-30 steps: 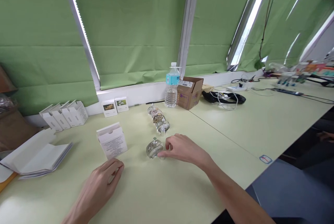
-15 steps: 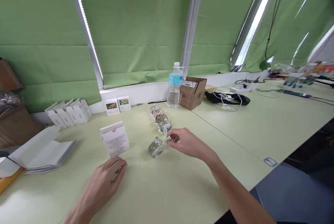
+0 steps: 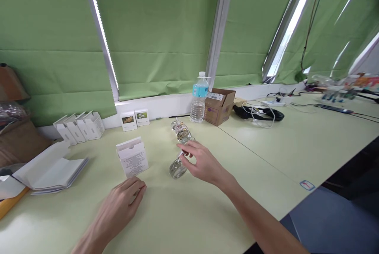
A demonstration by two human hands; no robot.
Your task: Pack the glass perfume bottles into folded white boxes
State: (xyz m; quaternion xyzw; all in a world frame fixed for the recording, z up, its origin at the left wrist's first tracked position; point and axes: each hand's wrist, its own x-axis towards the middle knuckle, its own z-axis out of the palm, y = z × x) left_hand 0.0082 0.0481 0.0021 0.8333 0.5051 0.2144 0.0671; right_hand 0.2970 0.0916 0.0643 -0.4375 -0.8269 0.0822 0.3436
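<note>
Here we go, my right hand (image 3: 204, 163) is out over the table, fingers narrowed down at the neck of a glass bottle (image 3: 177, 169). That bottle sits right under my palm, looking tipped up on its edge, its neck rising into my fingertips (image 3: 182, 146). There's a small reddish glint right at the pinch, too small to call. Am I actually holding it? From up here I can't tell: the fingers are on or right at the neck, but the view doesn't settle whether they've closed on it.

Over to my left hand (image 3: 122, 210), and that one's loose and open, holding nothing, fingers lightly curled at the table. Just beyond those fingertips stands a white carton (image 3: 132, 158), upright, its flap open at the top, and it sits between my two hands.

Straight past my right fingers, almost touching the bottle's neck, runs a line of more glass bottles (image 3: 181, 129), heading away from me. Further out past that line are a water bottle (image 3: 198, 104) and a cardboard box (image 3: 219, 106). Out to the left of my left hand lie open white leaflets (image 3: 51, 173), and beyond them a row of white cartons (image 3: 79, 127), with two small picture boxes (image 3: 132, 120) against the wall.
</note>
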